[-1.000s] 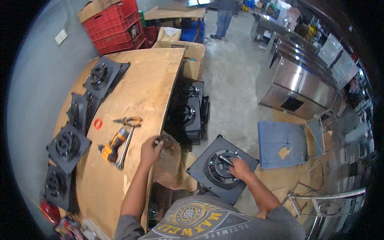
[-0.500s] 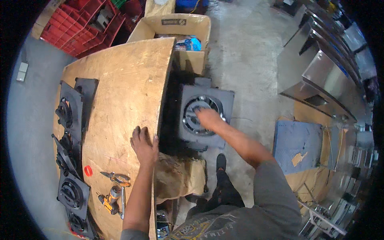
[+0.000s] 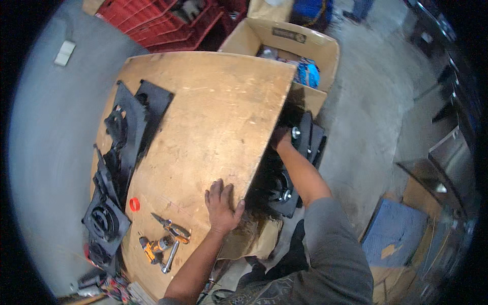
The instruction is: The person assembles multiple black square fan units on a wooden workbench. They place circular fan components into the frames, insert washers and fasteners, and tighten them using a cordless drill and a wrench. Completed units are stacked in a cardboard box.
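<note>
My left hand (image 3: 222, 208) rests palm down on the wooden table (image 3: 203, 117) near its right edge, fingers spread. Just past that edge, my right hand (image 3: 281, 138) reaches down among black square plates with round fittings. Its fingers are hidden by the table edge and shadow. Close beside it, a black plate (image 3: 316, 140) stands tilted, with a shiny metal knob-like piece (image 3: 296, 133) showing. On the table, left of my left hand, lie pliers (image 3: 175, 231), a yellow-and-black cordless drill (image 3: 152, 249), a metal wrench-like tool (image 3: 170, 258) and a red ring (image 3: 134, 204).
Several black plates with round fittings (image 3: 103, 221) overlap along the table's left side. An open cardboard box (image 3: 328, 56) with blue packages stands beyond the table's far right corner. Red crates (image 3: 152, 25) are behind. A blue-grey mat (image 3: 396, 231) lies on the right.
My right hand has moved from the ring of a flat-lying black plate to beside the table edge, where a plate now stands tilted. The view has shifted; my left hand stays on the table.
</note>
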The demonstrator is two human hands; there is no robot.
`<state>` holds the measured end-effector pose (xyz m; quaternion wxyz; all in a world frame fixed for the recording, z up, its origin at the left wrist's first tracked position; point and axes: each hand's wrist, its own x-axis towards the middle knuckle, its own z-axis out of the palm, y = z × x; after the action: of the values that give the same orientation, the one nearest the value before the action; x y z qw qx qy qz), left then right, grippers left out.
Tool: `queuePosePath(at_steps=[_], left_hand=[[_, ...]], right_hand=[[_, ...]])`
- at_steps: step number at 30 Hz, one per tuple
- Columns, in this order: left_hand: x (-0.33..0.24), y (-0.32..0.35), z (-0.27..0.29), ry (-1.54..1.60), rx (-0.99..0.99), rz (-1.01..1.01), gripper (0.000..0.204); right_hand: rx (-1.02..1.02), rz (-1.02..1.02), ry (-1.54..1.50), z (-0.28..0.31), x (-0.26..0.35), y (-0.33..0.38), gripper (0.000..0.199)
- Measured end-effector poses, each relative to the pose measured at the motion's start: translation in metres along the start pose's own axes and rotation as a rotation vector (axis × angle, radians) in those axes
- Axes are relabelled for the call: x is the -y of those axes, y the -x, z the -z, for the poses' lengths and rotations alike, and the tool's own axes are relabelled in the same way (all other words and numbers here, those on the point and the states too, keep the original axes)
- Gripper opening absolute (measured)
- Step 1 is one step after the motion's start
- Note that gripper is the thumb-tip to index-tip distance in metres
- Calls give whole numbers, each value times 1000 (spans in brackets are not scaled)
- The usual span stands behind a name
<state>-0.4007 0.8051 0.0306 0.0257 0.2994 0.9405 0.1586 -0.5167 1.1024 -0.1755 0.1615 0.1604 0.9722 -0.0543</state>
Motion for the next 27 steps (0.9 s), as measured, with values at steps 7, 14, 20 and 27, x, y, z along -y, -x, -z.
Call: queuePosePath(at_steps=[7, 14, 20, 27], left_hand=[[5, 6, -9, 3, 41, 38, 68], [6, 14, 0, 151, -59, 4, 72], [30, 62, 71, 585, 150, -87, 65], [386, 191, 296, -111, -642, 324, 29]], right_hand=[[-26, 433, -635, -49, 37, 98, 60], [572, 377, -399, -181, 30, 396, 54], [783, 121, -242, -210, 36, 501, 54], [236, -390, -676, -131, 64, 507, 50]])
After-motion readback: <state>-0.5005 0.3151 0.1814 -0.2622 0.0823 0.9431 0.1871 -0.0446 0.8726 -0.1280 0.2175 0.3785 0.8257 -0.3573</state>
